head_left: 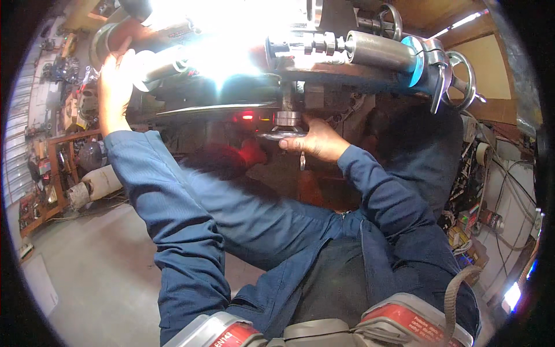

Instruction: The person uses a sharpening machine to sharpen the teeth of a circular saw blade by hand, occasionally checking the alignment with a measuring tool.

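My right hand (pixel 319 140) is closed on the rim of a small metal handwheel (pixel 283 135) under the machine's front, below a knurled collar (pixel 287 119). A little handle (pixel 302 161) hangs down from this wheel. My left hand (pixel 115 81) is raised at the machine's left end, its fingers stretched up against a rounded brownish housing (pixel 110 45); glare washes out part of them. Between the machine's ends sits a shiny lobed shaft, like a camshaft (pixel 317 43), its right end meeting a thick steel cylinder (pixel 381 52). Strong light hides the shaft's left portion.
A larger spoked handwheel (pixel 462 81) and a lever (pixel 439 87) are at the machine's right end. My legs straddle the space beneath. Cluttered shelving (pixel 58 162) and a pale cylinder (pixel 95 185) stand left; cables (pixel 506 191) and containers line the right. Respirator filters (pixel 404 318) fill the lower edge.
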A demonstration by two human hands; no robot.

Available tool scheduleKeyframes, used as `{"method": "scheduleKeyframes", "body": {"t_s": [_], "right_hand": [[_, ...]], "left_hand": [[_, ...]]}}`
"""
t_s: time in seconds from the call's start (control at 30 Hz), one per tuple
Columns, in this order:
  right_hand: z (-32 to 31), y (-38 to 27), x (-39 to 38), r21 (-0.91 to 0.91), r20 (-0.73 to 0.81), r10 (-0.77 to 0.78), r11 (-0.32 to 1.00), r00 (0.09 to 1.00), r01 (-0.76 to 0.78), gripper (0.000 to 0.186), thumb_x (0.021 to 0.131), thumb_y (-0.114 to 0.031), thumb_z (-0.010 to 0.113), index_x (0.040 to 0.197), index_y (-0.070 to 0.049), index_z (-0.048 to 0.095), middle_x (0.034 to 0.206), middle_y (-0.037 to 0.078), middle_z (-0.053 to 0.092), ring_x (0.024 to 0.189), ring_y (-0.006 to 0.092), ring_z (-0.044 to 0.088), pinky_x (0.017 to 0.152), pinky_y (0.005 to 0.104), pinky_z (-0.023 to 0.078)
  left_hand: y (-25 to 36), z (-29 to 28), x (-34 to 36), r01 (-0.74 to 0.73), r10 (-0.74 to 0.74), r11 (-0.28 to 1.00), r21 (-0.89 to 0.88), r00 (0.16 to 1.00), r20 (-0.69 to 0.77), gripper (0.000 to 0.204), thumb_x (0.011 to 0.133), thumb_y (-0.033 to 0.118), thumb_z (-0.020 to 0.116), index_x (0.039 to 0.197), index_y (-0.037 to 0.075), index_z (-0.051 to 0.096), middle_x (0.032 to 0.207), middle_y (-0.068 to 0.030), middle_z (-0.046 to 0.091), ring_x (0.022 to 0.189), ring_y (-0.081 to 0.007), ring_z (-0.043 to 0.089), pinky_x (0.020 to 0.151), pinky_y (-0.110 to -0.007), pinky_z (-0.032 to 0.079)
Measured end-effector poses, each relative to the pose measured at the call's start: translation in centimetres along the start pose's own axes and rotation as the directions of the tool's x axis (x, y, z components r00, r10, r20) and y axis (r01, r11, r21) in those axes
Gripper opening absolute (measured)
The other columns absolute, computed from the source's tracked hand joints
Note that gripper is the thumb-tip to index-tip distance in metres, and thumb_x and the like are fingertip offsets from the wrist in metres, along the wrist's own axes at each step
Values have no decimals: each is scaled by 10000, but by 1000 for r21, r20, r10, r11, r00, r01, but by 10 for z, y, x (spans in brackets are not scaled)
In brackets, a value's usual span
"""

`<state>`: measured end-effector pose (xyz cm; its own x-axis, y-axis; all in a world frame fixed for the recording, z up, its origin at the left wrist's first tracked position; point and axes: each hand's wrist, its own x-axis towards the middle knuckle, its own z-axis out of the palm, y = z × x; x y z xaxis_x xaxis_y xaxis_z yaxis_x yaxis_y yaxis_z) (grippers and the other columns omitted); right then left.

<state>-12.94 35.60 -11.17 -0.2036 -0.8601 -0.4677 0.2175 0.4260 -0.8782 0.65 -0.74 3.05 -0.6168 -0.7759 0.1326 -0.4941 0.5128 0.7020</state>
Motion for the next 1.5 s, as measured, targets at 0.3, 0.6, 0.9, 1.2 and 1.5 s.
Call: {"method": "scheduleKeyframes", "body": {"t_s": [0.3, 0.6, 0.9, 1.2, 1.5], "right_hand": [[-14, -55, -45, -424, 105, 7, 905, 994, 39, 796, 802, -437, 722, 1326, 77, 414, 1216, 285, 567, 1150, 352, 559, 997, 391, 422], [-133, -137, -157, -766, -559, -788, 610, 258, 202, 428, 964, -322, 567, 1216, 24, 558, 1009, 75, 652, 905, 177, 614, 819, 277, 476], [-174, -90, -141, -866, -302, -917, 148, 262, -478, 435, 997, -269, 442, 1317, 20, 499, 1215, 202, 602, 1094, 363, 581, 949, 447, 416], [-184, -111, -131, -884, -452, -785, 331, 423, -330, 368, 989, -260, 448, 1243, -27, 575, 1097, 213, 655, 994, 382, 635, 828, 429, 488], [-187, -114, -127, -857, -498, -751, 350, 434, -378, 344, 977, -242, 458, 1231, -55, 596, 1105, 194, 660, 1018, 354, 639, 851, 407, 493]], "left_hand": [[-5, -7, 0, -23, 28, 992, 122, 999, -42, 430, 929, 244, 609, 1270, -14, 562, 1072, -140, 683, 935, -163, 652, 813, -291, 517], [-11, 9, 12, -42, 46, 997, 64, 997, -67, 351, 897, 277, 616, 1059, -33, 637, 951, -144, 704, 875, -202, 672, 800, -319, 507], [-10, 10, 11, -49, 89, 970, 236, 983, -161, 346, 860, 352, 625, 1022, 53, 691, 924, -146, 711, 884, -302, 684, 784, -365, 519], [8, 18, 9, -82, 197, 913, 400, 946, -257, 297, 855, 370, 623, 956, 108, 721, 867, -123, 713, 816, -309, 688, 747, -382, 529], [0, 18, 13, -62, 161, 927, 370, 956, -245, 316, 847, 395, 640, 970, 117, 727, 862, -115, 717, 824, -285, 691, 767, -377, 530]]}}
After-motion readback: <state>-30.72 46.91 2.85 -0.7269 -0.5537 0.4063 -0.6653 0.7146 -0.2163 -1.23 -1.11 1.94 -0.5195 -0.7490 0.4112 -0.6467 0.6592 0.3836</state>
